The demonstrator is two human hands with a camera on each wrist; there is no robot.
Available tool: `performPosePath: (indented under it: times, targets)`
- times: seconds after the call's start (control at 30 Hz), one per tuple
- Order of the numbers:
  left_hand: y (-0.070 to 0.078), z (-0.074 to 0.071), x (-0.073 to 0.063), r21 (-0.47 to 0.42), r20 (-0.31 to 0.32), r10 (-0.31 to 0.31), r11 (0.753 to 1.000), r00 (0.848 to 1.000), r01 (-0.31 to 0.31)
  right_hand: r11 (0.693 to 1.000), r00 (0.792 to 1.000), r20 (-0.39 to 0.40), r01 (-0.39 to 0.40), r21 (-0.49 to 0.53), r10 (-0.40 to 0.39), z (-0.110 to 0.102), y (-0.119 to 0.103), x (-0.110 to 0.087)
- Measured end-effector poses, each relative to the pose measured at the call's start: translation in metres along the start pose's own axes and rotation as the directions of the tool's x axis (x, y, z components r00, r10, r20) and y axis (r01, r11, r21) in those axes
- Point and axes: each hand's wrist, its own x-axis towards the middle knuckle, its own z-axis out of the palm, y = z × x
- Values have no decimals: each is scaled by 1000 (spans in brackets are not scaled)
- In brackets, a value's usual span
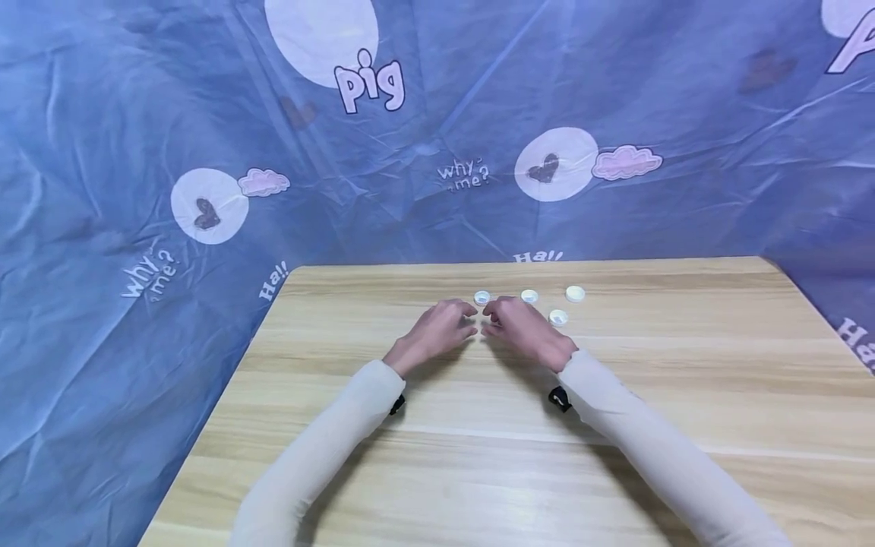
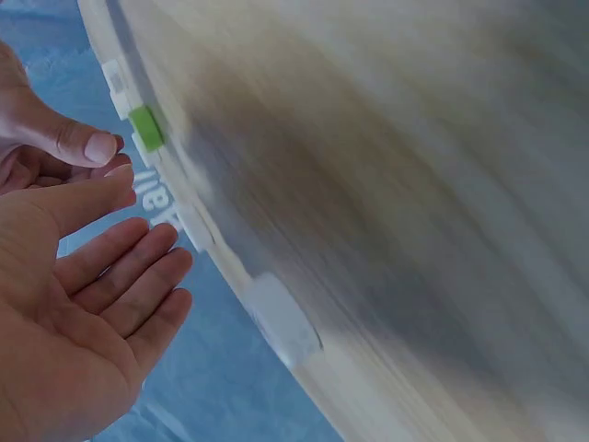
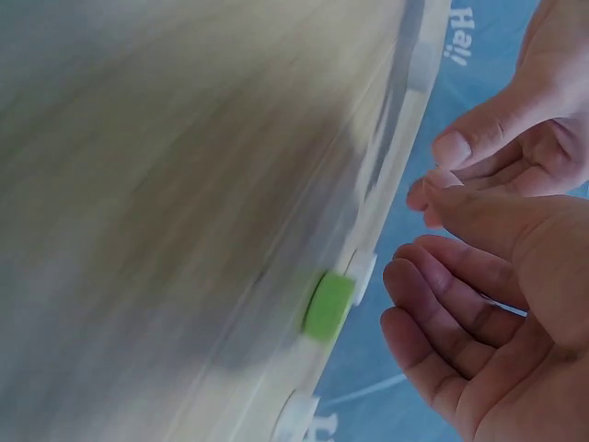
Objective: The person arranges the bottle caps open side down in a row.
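white discs [image 1: 481,298] lie near inward-turned left hand [image 1: 440,325] and right hand [image 1: 522,323], fingers [image 3: 440,318] loosely apart.

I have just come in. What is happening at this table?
A person's left hand and right hand hover over a wooden table, fingertips facing each other across a small gap. Both hands look empty. Four small white round pieces lie near them, toward the far edge. A green piece shows in the wrist views.

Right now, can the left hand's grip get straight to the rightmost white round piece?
Probably not directly: the right hand's grip sits between the left hand's grip and the rightmost white round piece; reaching over or around might work.
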Motion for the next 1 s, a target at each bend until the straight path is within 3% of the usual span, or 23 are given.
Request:
performPosePath:
  times: [0.4, 0.7, 1.0]
  targets:
    - [11, 11, 19, 12, 32, -4, 1000, 999, 4, 999, 998, -50, -34, -36, 32, -11, 24, -14]
    - [17, 21, 28, -20, 46, -1, 1000, 999, 2, 998, 997, -30, -68, 4, 69, -16, 34, -24]
    - [26, 30, 37, 47, 20, 25, 999, 999, -26, 997, 997, -23, -78, -27, 78, -16, 40, -24]
